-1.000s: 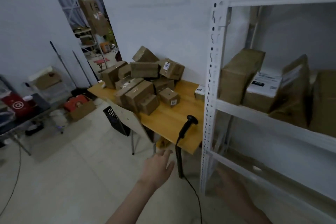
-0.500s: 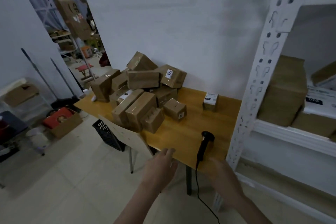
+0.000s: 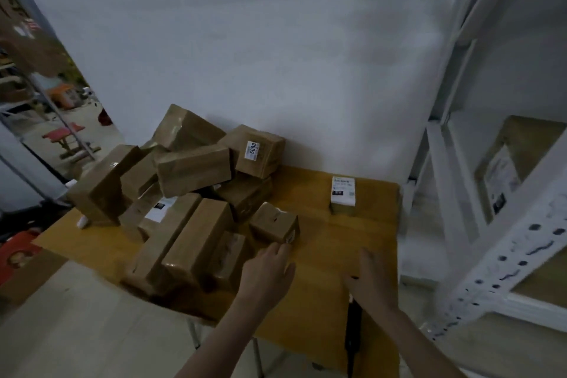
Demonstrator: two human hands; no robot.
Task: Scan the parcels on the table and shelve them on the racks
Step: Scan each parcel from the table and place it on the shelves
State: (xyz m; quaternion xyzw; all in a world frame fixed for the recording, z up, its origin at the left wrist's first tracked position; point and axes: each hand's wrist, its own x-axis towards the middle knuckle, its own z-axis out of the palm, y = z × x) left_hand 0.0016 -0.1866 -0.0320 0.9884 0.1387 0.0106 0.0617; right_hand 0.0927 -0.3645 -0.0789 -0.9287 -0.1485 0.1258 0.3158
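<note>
Left hand (image 3: pixel 267 273) hovering over the wooden table (image 3: pixel 322 301), fingers straight and loosely spread, tips right at the near edge of a small brown parcel (image 3: pixel 274 226); contact or a hair short, cannot tell through the blur. Holding nothing.

Right hand (image 3: pixel 369 281) lying flat, palm down, fingers extended, above the top end of a black barcode scanner (image 3: pixel 353 331). Not curling round it. Scanner lying lengthwise on the table near the front edge, head hidden under the hand.

Small parcel sitting apart from the main pile (image 3: pixel 184 199), just to its right. Pile taking up the left and rear part of the table: taped brown boxes stacked and leaning on each other, the top-right one showing a white label (image 3: pixel 252 150) reading 6008. A white-labelled box (image 3: pixel 343 196) standing alone toward the back right of the table, well apart from the pile.

White metal rack (image 3: pixel 506 248) rising just right of the table, already carrying a brown parcel with a paper label (image 3: pixel 521 163) on one shelf.
</note>
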